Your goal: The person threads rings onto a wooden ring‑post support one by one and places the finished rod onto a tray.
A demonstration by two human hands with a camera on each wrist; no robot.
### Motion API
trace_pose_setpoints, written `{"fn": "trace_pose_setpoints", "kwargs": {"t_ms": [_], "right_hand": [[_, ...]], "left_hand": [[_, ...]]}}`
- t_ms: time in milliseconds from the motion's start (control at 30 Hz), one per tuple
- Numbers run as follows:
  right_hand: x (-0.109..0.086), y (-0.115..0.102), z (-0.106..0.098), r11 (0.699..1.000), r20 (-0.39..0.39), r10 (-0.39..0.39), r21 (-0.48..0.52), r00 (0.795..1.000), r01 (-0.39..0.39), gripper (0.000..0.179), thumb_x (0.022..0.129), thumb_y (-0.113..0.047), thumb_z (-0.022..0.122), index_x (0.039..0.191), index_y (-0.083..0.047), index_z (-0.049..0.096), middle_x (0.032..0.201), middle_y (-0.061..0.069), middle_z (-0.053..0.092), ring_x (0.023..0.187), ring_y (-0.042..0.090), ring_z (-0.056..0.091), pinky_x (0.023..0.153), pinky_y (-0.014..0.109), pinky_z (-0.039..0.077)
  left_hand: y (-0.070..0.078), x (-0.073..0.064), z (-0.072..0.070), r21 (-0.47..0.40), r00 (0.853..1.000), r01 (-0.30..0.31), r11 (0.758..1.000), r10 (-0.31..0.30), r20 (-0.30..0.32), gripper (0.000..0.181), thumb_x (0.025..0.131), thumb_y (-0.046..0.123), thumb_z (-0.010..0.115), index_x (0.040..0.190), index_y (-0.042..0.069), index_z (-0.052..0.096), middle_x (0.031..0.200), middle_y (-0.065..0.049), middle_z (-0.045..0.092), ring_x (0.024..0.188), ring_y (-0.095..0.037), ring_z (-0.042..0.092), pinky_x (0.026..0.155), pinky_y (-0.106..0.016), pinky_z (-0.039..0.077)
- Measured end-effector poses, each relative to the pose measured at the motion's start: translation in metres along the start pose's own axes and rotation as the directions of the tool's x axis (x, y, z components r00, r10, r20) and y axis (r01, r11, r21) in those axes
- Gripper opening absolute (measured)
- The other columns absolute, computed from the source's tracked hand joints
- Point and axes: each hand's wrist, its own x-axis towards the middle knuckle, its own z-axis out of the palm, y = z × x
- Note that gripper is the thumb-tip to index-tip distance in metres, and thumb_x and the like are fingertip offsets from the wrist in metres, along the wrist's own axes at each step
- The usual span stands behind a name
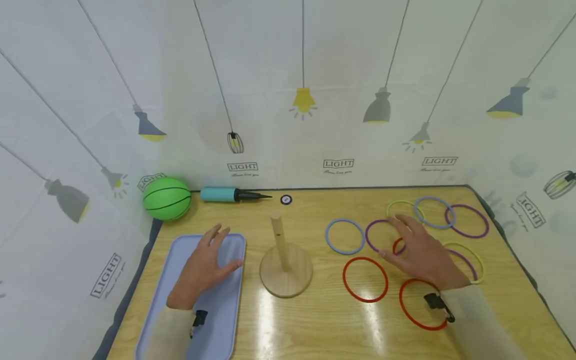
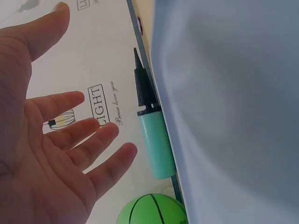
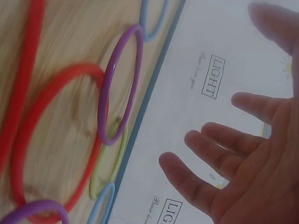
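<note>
My left hand (image 1: 202,267) hovers over a pale blue tray (image 1: 216,320), thumb and fingers spread, holding nothing. In the left wrist view its palm and loosely extended fingers show beside the tray's side. My right hand (image 1: 420,252) is above the scattered rings on the right, fingers apart and nothing in them. Under and around it lie a purple ring (image 1: 368,236), a red ring (image 1: 400,299) and a yellow-green ring (image 1: 482,265). Another red ring (image 1: 343,275) and a blue ring (image 1: 326,240) lie to its left. Between the hands stands a wooden peg (image 1: 280,240) on a round base (image 1: 299,280).
At the back left sit a green ball (image 1: 167,199) and a turquoise hand pump (image 1: 219,194). A small dark round disc (image 1: 286,199) lies near the back edge. Further rings, including a blue ring (image 1: 435,226) and a purple ring (image 1: 488,227), overlap at the back right. Printed cloth surrounds the table.
</note>
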Motion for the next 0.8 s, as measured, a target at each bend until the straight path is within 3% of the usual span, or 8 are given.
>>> {"fn": "trace_pose_setpoints", "kwargs": {"t_ms": [133, 233, 333, 433, 600, 800], "right_hand": [[-0.002, -0.005, 0.004, 0.997, 0.027, -0.027, 0.071, 0.999, 0.025, 0.081, 0.096, -0.047, 0.076, 0.161, -0.012, 0.041, 0.152, 0.020, 0.049, 0.115, 0.039, 0.066, 0.092, 0.061, 0.055], [-0.002, -0.008, 0.010, 0.990, -0.008, -0.073, 0.120, 0.997, 0.073, 0.074, 0.095, -0.035, 0.081, 0.156, -0.011, 0.047, 0.138, 0.017, 0.058, 0.091, 0.024, 0.070, 0.080, 0.045, 0.059], [-0.002, -0.010, 0.017, 0.978, -0.034, -0.108, 0.175, 0.994, 0.112, 0.065, 0.093, -0.027, 0.083, 0.148, -0.009, 0.055, 0.123, 0.014, 0.064, 0.079, 0.014, 0.064, 0.070, 0.029, 0.053], [-0.003, -0.012, 0.020, 0.965, -0.031, -0.114, 0.233, 0.993, 0.118, 0.056, 0.092, -0.019, 0.083, 0.142, -0.007, 0.060, 0.118, 0.013, 0.068, 0.083, 0.017, 0.066, 0.068, 0.026, 0.051], [-0.005, -0.012, 0.028, 0.953, -0.023, -0.094, 0.287, 0.995, 0.096, 0.046, 0.093, -0.015, 0.081, 0.135, -0.002, 0.067, 0.124, 0.014, 0.072, 0.097, 0.026, 0.073, 0.074, 0.030, 0.057], [-0.006, -0.013, 0.033, 0.950, 0.013, -0.050, 0.308, 0.999, 0.044, 0.039, 0.095, -0.017, 0.080, 0.129, -0.001, 0.071, 0.116, 0.011, 0.075, 0.092, 0.020, 0.072, 0.078, 0.032, 0.058]], "left_hand": [[0.004, 0.000, 0.007, -0.068, 1.000, -0.020, 0.997, 0.021, 0.011, 0.091, 0.089, 0.048, 0.084, 0.160, 0.008, 0.043, 0.164, -0.025, 0.038, 0.146, -0.049, 0.045, 0.109, -0.065, 0.046], [0.007, 0.001, 0.012, -0.106, 0.999, -0.037, 0.994, 0.038, 0.015, 0.091, 0.089, 0.047, 0.085, 0.159, 0.007, 0.045, 0.161, -0.024, 0.042, 0.145, -0.048, 0.047, 0.112, -0.064, 0.045], [0.011, 0.001, 0.015, -0.140, 0.998, -0.044, 0.989, 0.049, 0.026, 0.090, 0.088, 0.044, 0.086, 0.159, 0.005, 0.045, 0.158, -0.023, 0.046, 0.142, -0.046, 0.051, 0.111, -0.062, 0.047], [0.015, 0.001, 0.018, -0.178, 0.997, -0.046, 0.983, 0.057, 0.057, 0.091, 0.087, 0.042, 0.088, 0.158, 0.005, 0.046, 0.153, -0.022, 0.051, 0.131, -0.042, 0.060, 0.105, -0.057, 0.052], [0.020, 0.000, 0.024, -0.243, 0.992, -0.061, 0.968, 0.086, 0.096, 0.089, 0.084, 0.038, 0.090, 0.155, 0.003, 0.049, 0.143, -0.020, 0.058, 0.113, -0.030, 0.068, 0.092, -0.043, 0.060], [0.027, 0.000, 0.030, -0.301, 0.985, -0.063, 0.951, 0.108, 0.134, 0.083, 0.083, 0.030, 0.092, 0.151, 0.000, 0.053, 0.133, -0.019, 0.065, 0.105, -0.025, 0.068, 0.088, -0.038, 0.060]]}}
